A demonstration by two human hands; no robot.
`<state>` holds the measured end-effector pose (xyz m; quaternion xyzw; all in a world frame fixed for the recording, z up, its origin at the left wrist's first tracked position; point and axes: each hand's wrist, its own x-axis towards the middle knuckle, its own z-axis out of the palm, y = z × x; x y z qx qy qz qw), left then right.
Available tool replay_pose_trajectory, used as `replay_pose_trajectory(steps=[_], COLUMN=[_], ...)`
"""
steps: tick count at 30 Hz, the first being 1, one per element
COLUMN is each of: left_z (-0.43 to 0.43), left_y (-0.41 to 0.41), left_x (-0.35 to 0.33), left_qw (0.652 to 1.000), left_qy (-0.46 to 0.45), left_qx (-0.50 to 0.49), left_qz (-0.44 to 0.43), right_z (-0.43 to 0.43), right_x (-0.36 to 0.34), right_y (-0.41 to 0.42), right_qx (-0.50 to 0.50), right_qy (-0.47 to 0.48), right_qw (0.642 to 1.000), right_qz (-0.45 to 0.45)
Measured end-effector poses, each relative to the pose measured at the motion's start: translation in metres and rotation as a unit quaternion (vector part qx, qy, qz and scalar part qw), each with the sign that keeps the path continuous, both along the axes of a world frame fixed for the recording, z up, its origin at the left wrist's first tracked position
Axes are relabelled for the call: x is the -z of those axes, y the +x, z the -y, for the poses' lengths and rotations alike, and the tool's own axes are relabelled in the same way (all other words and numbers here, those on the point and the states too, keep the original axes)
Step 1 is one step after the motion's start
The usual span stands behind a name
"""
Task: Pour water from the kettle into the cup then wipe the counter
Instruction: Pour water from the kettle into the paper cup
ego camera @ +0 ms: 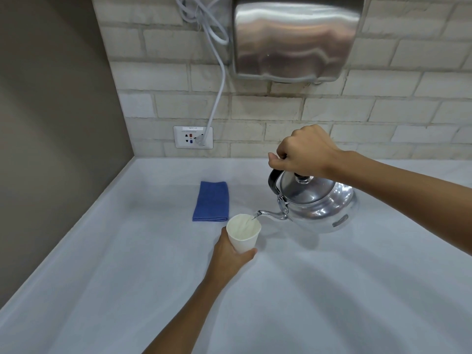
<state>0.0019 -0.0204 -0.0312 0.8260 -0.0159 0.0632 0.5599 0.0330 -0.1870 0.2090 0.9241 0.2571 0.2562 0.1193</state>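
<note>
Nearest the viewer, a bare forearm reaches up from the bottom edge to the left hand [231,254], which is wrapped around the lower part of a white paper cup [244,232], thumb on the near side. Whether the cup rests on the pale counter [332,290] or is lifted just off it cannot be told.

To the right of that hand and a little farther away, the right hand [305,152] comes in from the right edge, fingers curled tightly over the black handle of a shiny metal kettle [316,203]. That kettle is tilted toward the left hand, its thin curved spout [270,214] reaching to the cup's rim. A thin thread of water [249,221] falls from the spout tip into the cup.

Just beyond the left hand, close behind the cup, a folded blue cloth [212,201] lies flat on the counter, untouched.

Farther back, past both hands, stands a pale brick wall with a white power socket [192,137]. A white cable [217,98] runs from it up toward a steel hand dryer [296,37] mounted above the right hand.
</note>
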Motion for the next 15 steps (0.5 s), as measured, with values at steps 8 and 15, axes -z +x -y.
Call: replay_pose_trajectory(steps=[8, 15], left_z=[-0.0003, -0.0005], left_y=[0.0, -0.0008], left_x=[0.0002, -0.0007], left_qw=[1.0, 1.0], left_qy=[-0.001, -0.002], left_qx=[0.003, 0.008], left_qz=[0.002, 0.004], right_z=[0.0017, 0.0028], right_x=[-0.0022, -0.0028], right_y=[0.0009, 0.0], right_qx=[-0.005, -0.004], right_qy=[-0.012, -0.021], right_qw=[1.0, 1.0], right_qz=[0.002, 0.003])
